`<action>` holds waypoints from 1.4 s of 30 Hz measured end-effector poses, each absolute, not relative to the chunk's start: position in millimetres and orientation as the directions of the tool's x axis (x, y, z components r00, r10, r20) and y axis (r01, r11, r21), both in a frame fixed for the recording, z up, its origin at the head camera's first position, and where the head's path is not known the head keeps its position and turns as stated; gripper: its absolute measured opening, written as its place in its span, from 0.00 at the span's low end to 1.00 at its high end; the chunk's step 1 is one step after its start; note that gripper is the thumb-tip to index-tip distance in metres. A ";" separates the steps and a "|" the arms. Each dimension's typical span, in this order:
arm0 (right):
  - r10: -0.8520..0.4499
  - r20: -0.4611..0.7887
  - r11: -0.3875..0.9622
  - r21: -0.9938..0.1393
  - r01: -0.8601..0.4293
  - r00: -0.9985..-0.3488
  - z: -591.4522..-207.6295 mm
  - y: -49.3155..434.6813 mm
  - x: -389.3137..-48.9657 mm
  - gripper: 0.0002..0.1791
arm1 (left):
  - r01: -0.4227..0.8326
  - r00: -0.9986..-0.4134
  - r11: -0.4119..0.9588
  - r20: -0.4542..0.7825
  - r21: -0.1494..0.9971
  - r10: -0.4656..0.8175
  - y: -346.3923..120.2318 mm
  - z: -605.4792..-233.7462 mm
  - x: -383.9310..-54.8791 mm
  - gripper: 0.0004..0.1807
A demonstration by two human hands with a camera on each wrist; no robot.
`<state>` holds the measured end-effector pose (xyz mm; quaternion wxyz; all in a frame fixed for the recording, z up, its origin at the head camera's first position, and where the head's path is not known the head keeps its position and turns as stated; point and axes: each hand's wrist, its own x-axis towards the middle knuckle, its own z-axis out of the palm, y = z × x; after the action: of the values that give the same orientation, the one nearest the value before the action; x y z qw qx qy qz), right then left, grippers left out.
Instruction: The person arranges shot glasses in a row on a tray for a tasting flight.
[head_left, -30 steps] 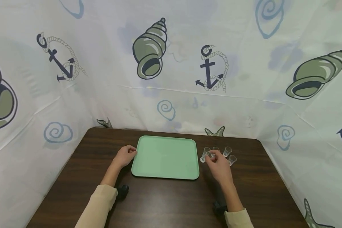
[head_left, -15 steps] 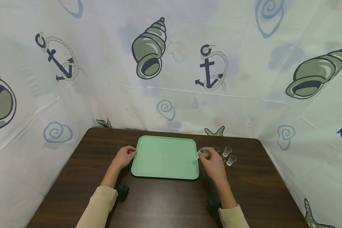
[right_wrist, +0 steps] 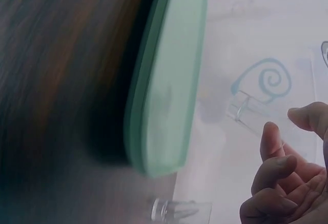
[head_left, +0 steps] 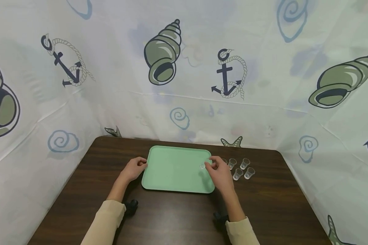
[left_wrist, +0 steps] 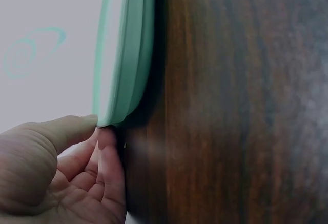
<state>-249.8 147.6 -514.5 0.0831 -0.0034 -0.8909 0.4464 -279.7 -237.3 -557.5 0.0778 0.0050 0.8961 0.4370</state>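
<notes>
A pale green tray (head_left: 171, 170) lies flat on the dark wooden table. My left hand (head_left: 136, 168) pinches its left edge; the left wrist view shows the thumb at the rim of the tray (left_wrist: 128, 55) and the fingers below. My right hand (head_left: 219, 173) holds a small clear shot glass (head_left: 202, 166) over the tray's right part. In the right wrist view the shot glass (right_wrist: 251, 114) sits tilted between thumb and index finger. Beside the tray, several similar shot glasses (head_left: 238, 174) stand to the right, one partly hidden by my right hand.
The brown table (head_left: 178, 217) ends at the back against a white curtain (head_left: 125, 112) printed with shells and anchors. Another clear glass (right_wrist: 179, 211) shows low in the right wrist view, close to the tray's end.
My right hand has lifted a shot glass from the group and carried it left, from beside the tray to above its right part. The left hand stays at the tray's edge.
</notes>
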 end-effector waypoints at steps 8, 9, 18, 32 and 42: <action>0.044 0.134 0.566 -0.820 -0.086 -0.990 -514.0 127.7 -252.9 0.20 | -0.056 -0.988 0.611 -0.130 0.790 0.077 -236.0 -561.9 -277.2 0.22; 0.044 0.131 0.562 -0.823 -0.083 -0.990 -514.0 125.8 -253.5 0.20 | -0.058 -0.988 0.611 -0.131 0.789 0.077 -236.1 -563.0 -277.1 0.22; 0.021 0.130 0.535 -0.839 -0.099 -0.991 -511.4 110.3 -257.4 0.20 | -0.046 -0.989 0.610 -0.122 0.791 0.084 -236.2 -568.8 -276.6 0.22; -0.049 0.146 0.545 -0.825 -0.149 -0.988 -504.7 88.5 -266.2 0.23 | -0.028 -0.987 0.596 -0.117 0.802 0.111 -238.5 -562.7 -272.2 0.23; -0.145 0.124 0.570 -0.800 -0.186 -0.982 -503.4 62.2 -276.6 0.23 | -0.035 -0.988 0.597 -0.118 0.801 0.101 -238.1 -563.3 -271.8 0.23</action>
<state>-276.6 62.2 -503.4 0.0224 0.0934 -0.8859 0.4539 -271.8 -238.1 -563.3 0.0755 0.0186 0.8905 0.4483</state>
